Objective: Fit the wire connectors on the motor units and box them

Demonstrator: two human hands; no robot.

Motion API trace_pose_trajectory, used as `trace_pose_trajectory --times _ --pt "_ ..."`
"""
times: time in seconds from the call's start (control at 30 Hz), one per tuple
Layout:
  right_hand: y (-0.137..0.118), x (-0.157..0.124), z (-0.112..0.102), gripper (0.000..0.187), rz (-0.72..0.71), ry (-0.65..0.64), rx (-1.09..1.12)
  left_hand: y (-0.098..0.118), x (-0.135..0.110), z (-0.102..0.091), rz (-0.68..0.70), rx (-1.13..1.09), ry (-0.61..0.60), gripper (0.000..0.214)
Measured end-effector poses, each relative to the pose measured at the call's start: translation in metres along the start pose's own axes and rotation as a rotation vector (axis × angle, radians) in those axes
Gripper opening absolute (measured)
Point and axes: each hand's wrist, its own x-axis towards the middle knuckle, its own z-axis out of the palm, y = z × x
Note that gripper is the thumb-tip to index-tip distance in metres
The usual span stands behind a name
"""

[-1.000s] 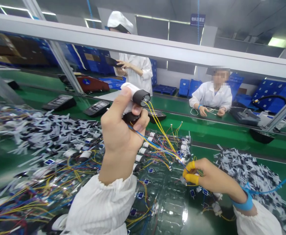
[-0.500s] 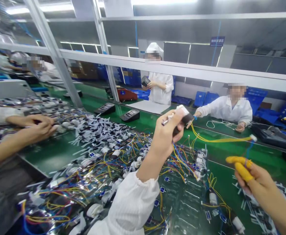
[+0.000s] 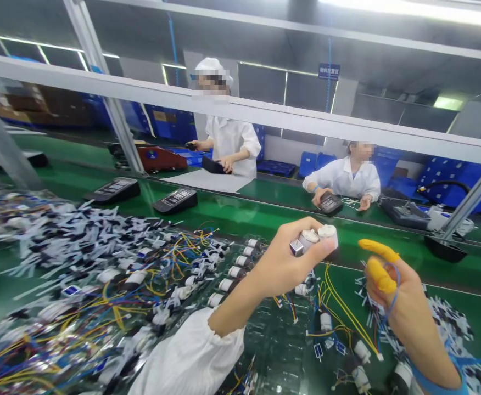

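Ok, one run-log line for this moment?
Left hand: holding two white cylindrical parts | Right hand: yellow fingertip covers, thin blue wire alongside, hold unclear | Below: long yellow wires, small white connector

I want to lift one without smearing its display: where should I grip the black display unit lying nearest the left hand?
Probably take the black display unit by its right end: it looks wedge-shaped, rising rightward. Come from the near right, thumb on the dark near side, clear of the display on its sloping face.
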Motion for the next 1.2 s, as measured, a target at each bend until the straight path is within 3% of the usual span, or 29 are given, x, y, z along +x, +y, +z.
trace_pose_trajectory --times 0.2,0.37,0.5,0.6,0.77,0.93,1.1,1.13,1.2 --pt "-0.003 -0.01 0.008 0.035 -0.094 -0.096 -0.082 0.0 -0.005 0.016 -0.012 -0.033 -0.192 0.034" --pt "-0.014 -0.013 0.011 0.027 -0.183 -0.125 -0.178 -0.002 -0.005 0.014 -0.021 -0.028 -0.233 0.029" --pt "-0.014 -0.012 0.011 0.019 -0.168 -0.247 -0.312 -0.005 -0.005 0.019 -0.057 0.021 -0.31 0.025" --pt "-0.013 -0.004 0.004 0.032 -0.135 -0.314 -0.447 -0.011 -0.001 0.024 -0.063 0.041 -0.228 0.023" --pt "0.004 0.026 -0.021 0.037 -0.123 -0.257 -0.814 -0.018 0.008 0.021 -0.103 -0.011 -0.029 0.024" --pt "0.051 0.064 -0.039 0.035 0.116 -0.345 -1.269 -0.016 0.01 0.011 -0.105 -0.058 0.048 0.028" --pt "0.095 0.077 -0.038 0.014 0.232 -0.418 -1.351 -0.014 0.009 0.01 -0.079 -0.044 0.061 0.026" --pt "0.098 0.077 -0.04 0.014 0.246 -0.441 -1.359 -0.015 0.01 0.01 -0.084 -0.041 0.063 0.025" --pt "0.096 0.076 -0.046 0.034 0.255 -0.477 -1.365 -0.016 0.01 0.009 -0.091 -0.032 0.071 0.023"
